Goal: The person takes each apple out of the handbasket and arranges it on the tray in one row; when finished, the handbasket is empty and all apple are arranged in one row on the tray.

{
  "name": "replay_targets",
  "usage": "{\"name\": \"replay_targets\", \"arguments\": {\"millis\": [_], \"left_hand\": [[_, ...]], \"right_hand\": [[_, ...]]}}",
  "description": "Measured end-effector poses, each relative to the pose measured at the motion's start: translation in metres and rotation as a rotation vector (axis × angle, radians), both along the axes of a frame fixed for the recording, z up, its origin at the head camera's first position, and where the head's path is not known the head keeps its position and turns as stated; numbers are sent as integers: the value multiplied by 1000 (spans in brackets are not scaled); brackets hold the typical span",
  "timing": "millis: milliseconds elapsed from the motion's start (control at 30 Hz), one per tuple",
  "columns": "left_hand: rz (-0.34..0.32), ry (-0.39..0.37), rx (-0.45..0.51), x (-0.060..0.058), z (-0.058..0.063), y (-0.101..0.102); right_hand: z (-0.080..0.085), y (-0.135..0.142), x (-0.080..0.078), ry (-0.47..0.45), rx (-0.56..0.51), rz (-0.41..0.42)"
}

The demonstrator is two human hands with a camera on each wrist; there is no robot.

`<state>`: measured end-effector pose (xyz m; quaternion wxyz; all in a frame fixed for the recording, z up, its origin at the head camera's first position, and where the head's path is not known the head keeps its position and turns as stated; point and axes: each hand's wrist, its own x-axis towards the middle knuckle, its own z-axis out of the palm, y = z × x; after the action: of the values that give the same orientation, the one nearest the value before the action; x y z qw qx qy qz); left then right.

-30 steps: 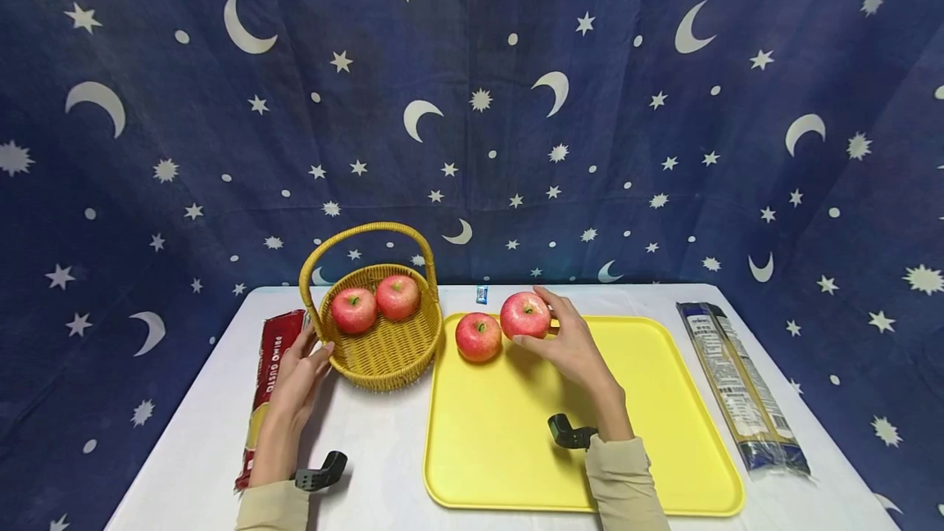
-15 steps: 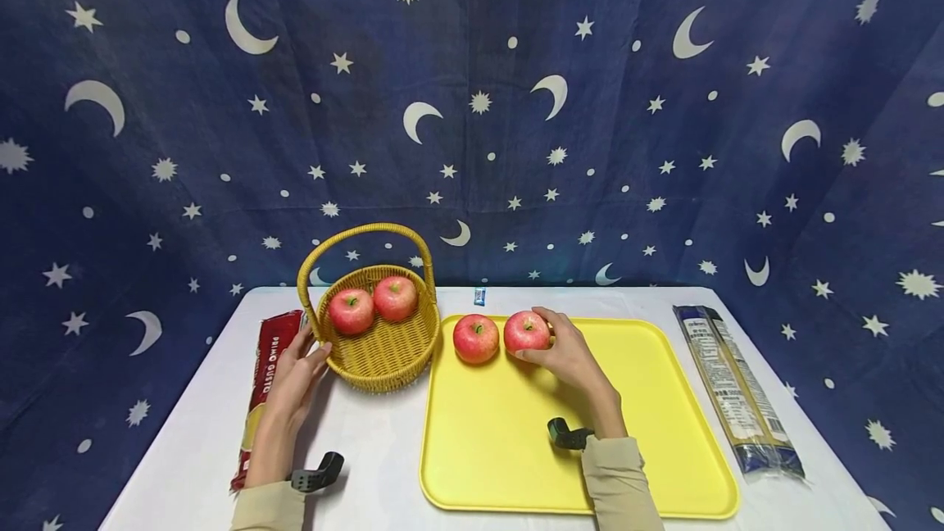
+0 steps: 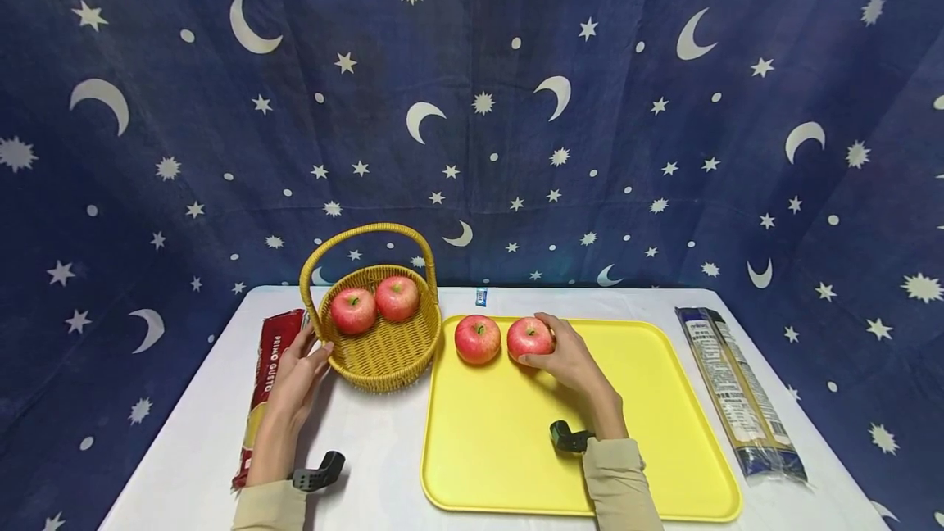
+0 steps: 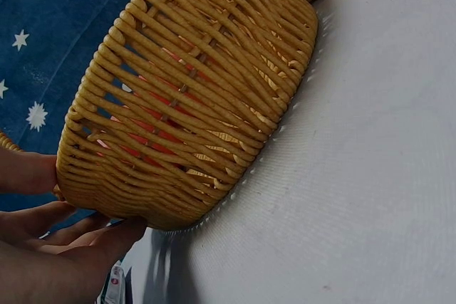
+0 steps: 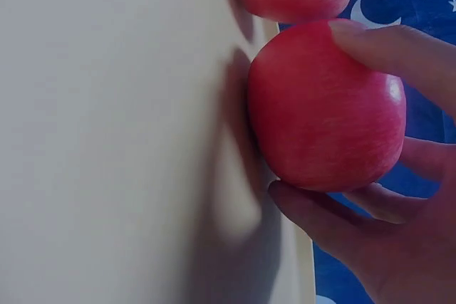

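My right hand (image 3: 574, 363) grips a red apple (image 3: 528, 337) at the far left part of the yellow tray (image 3: 509, 441). In the right wrist view, thumb and fingers span the apple (image 5: 328, 108), its underside right at the tray surface. A second apple (image 3: 477, 341) sits just left of it on the tray. My left hand (image 3: 293, 379) pinches the left rim of a wicker basket (image 3: 379, 360), thumb over the edge and fingers against the outer wall, as the left wrist view also shows. Inside the tall-handled basket lie two apples (image 3: 354, 310), side by side toward the back.
A red pasta packet (image 3: 267, 383) lies left of the basket, partly behind my left forearm. To the tray's right is a long clear-and-blue packet (image 3: 740, 392). A small blue wrapper (image 3: 482, 297) lies by the table's back edge, before a starry curtain (image 3: 487, 121).
My right hand has lowered the apple from above the tray's back edge down to the tray, beside the other apple. The left hand and basket have stayed in place.
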<state>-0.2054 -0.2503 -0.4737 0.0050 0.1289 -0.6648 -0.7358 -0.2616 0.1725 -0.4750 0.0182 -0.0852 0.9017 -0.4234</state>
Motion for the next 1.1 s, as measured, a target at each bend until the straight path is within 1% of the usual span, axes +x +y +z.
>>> {"name": "replay_targets", "arguments": {"millis": [133,367,467,567,667,767,867,933,967,1100], "left_hand": [[1,4,0,0,0,0],[13,-3,2,0,1,0],[13,2,2,-1,1,0],[7,17,10,0,1,0],[8,25,14,0,1,0],[8,23,16,1,1,-1],[8,18,17,1,1,-1],[5,21,19,0,1,-1],[3,24,20,0,1,0],[3,37,29,1,1,-1]], "right_hand": [[-2,2,-1,-27,-21,1],[3,8,1,-68,-45,16],[6,11,1,-59,-75,5],[8,13,0,20,-130,-26],[12,11,-1,146,-176,-62],[18,5,0,275,-183,-89],[25,-2,2,345,-176,-102],[31,-8,2,357,-182,-101],[34,-13,2,349,-189,-99],[44,-36,-2,278,-226,-53]]}}
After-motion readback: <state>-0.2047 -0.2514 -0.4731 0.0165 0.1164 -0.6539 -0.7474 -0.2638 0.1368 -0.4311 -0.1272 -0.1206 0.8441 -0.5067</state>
